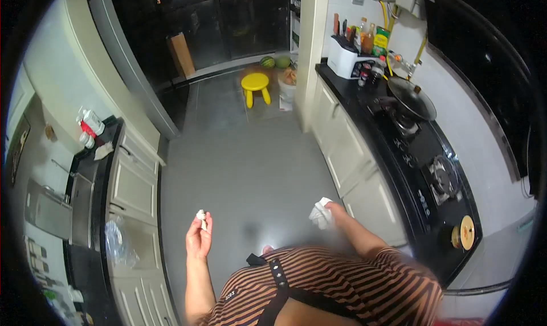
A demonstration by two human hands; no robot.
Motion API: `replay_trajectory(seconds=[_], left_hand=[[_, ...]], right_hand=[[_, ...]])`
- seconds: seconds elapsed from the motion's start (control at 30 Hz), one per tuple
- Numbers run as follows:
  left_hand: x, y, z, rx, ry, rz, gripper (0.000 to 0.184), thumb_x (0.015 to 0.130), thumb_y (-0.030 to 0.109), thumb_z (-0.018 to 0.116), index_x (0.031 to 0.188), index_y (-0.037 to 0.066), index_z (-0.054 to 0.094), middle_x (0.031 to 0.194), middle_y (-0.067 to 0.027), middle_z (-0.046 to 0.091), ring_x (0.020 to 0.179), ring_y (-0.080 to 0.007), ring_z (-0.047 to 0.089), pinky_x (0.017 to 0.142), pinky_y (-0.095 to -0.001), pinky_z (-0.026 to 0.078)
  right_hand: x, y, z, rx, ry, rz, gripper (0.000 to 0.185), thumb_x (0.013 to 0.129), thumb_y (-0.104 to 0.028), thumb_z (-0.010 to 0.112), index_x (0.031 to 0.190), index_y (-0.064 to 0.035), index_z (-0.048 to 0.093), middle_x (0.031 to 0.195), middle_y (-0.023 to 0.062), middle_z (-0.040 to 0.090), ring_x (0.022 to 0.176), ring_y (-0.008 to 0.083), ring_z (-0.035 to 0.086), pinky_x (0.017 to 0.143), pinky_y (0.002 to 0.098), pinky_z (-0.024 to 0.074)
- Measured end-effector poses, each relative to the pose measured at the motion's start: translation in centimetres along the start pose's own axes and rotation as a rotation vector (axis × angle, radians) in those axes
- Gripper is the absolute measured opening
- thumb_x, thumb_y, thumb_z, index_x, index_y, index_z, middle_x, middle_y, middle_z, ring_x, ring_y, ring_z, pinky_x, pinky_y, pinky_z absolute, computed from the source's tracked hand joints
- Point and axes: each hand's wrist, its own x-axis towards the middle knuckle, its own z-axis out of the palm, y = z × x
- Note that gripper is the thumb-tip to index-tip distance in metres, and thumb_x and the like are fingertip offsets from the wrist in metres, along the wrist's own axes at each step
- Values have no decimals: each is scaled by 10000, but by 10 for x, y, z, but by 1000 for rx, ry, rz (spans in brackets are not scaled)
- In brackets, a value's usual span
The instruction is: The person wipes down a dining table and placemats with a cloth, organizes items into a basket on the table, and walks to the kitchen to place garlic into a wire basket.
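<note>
My left hand [199,239] is raised over the grey floor, its fingers pinched on a small white crumpled piece [201,217] that has a dark spot at its top. To the right, my right hand [337,212] grips a white cloth or tissue [322,213], which hangs loosely from the fingers near the lower cabinets. The two hands are well apart, in front of my striped top.
A black counter [393,129] on the right carries a lidded pan [411,98], stove burners, a knife block [343,57] and bottles. Ahead stands a yellow stool [255,83] beside a bin [288,89]. Along the left runs a sink [82,203] with bottles beyond it.
</note>
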Motion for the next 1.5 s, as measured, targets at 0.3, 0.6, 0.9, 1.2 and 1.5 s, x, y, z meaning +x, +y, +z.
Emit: replay_trajectory(seconds=[0.3, 0.6, 0.9, 1.2, 1.5], left_hand=[[217, 50, 72, -21, -86, -84, 229, 848, 67, 481, 1032, -70, 477, 1047, -166, 529, 1091, -273, 458, 925, -300, 427], [427, 66, 119, -61, -11, -210, 286, 855, 189, 502, 1018, -46, 484, 983, -161, 563, 914, -212, 576, 764, -256, 520], [614, 100, 196, 0, -36, -241, 260, 854, 164, 502, 1010, -44, 494, 994, -151, 566, 912, -212, 576, 784, -264, 512], [858, 140, 222, 86, -129, -361, 254, 867, 202, 484, 989, -20, 499, 969, -122, 577, 923, -211, 563, 812, -287, 492], [1046, 185, 310, 407, -170, -352, 327, 893, 269, 424, 1070, -4, 456, 1068, -114, 508, 1034, -203, 485, 918, -305, 399]], right_hand=[[114, -106, 115, -83, 65, -66, 345, 759, -209, 457, 1040, -11, 486, 958, 152, 567, 857, 290, 564, 741, 423, 469], [295, -234, 139, -32, 147, -183, 422, 750, -214, 489, 1082, 45, 469, 983, 177, 552, 839, 278, 560, 698, 381, 454], [401, -387, 242, 21, 84, -188, 297, 791, -175, 438, 1009, 21, 488, 884, 144, 569, 755, 268, 584, 680, 385, 497], [493, -450, 292, 97, -11, -262, 312, 838, -283, 392, 895, -8, 529, 757, 137, 577, 641, 202, 579, 477, 339, 470], [589, -525, 278, -748, 704, -293, 334, 834, -343, 409, 844, -44, 557, 711, 122, 594, 598, 246, 587, 419, 380, 447]])
